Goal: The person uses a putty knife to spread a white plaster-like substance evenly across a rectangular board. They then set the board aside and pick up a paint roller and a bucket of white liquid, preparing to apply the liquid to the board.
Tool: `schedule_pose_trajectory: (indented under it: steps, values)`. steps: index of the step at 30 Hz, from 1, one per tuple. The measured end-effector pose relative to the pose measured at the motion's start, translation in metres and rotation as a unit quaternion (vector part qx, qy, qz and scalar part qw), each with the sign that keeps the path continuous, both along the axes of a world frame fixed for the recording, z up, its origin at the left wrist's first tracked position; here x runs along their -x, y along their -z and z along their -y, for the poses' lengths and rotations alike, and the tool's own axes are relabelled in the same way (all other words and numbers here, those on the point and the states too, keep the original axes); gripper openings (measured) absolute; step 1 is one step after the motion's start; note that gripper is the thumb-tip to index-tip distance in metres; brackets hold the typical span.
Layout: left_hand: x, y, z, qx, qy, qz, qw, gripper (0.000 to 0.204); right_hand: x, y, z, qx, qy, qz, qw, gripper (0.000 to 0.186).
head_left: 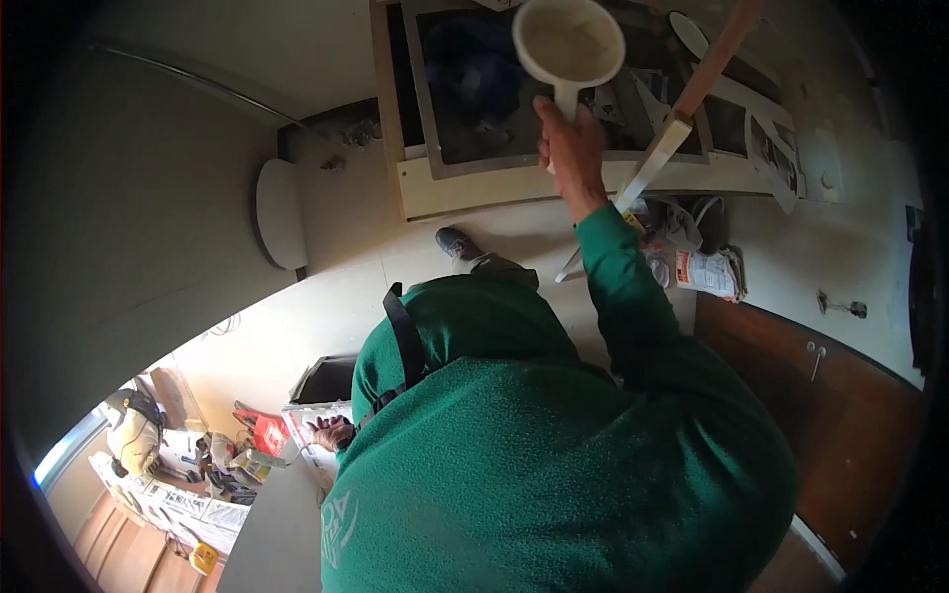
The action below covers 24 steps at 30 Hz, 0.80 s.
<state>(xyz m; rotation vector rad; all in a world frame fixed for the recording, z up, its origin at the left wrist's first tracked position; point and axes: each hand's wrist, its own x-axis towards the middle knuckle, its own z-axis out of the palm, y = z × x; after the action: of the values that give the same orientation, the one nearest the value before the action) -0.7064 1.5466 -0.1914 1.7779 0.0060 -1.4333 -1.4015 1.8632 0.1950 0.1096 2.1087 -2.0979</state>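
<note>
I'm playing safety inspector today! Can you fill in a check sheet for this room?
Surface: pale floor with a wooden frame on it.
Job's things: white scoop held up over the frame; long stick slanting beside it.
Clutter: crumpled bags by the frame; tools and boxes at lower left.
Grippers: right hand shut on the scoop's handle; left hand open, fingers spread on a white top.
Cables: nothing clearly seen.
Surroundings: brown cabinet at right; grey wall at left.
</note>
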Motion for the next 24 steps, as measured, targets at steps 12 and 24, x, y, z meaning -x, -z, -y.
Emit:
schedule_pose_trajectory:
  steps: [12,24]
  values:
    - [-0.047,-0.049,-0.071,0.002,0.047,-0.005,0.999,0.044,0.192,0.191,-0.006,0.254,0.154,0.161,0.941,0.021]
    - [-0.052,-0.088,-0.123,-0.006,-0.027,0.145,0.989,0.05,0.249,0.36,-0.004,0.247,0.021,0.15,0.957,0.026]
